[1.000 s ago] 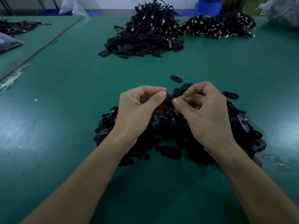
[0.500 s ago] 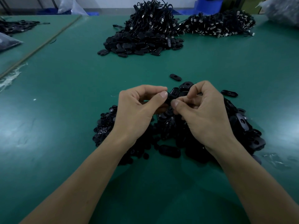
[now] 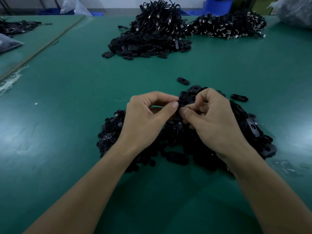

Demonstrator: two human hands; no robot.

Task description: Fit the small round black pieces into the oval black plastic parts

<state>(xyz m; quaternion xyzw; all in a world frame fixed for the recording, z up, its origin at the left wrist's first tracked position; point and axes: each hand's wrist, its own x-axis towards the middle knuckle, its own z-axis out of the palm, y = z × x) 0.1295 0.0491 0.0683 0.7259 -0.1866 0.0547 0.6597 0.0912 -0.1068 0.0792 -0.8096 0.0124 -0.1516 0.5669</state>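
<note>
Above a heap of black parts (image 3: 253, 132), both hands meet at mid-frame with forearms reaching in from the lower corners. The left hand (image 3: 145, 119) is turned thumb-up, its fingers (image 3: 173, 105) curled so that thumb and forefinger pinch one end of an oval black plastic part (image 3: 183, 98). The right hand (image 3: 214, 122) faces it, knuckles up, its thumb and bent forefinger pinching the same part from the other side, with the remaining fingers tucked under. The two thumbs lie just beside each other.

Most of the held part is covered by the fingertips, so only its far, rounded end shows. Whether a small round black piece sits under the right thumb cannot be made out. Beneath and left of the fingers, small round black pieces (image 3: 108, 132) blur together against the green surface (image 3: 67, 115), and both wrists hide the heap's middle.

Just beyond the fingers lie two loose oval parts (image 3: 183, 81). Far beyond them sits a heap of finished ovals with cables (image 3: 148, 44), and to its right a pile of cables with metal plugs (image 3: 228, 27), cut off at the top edge.
</note>
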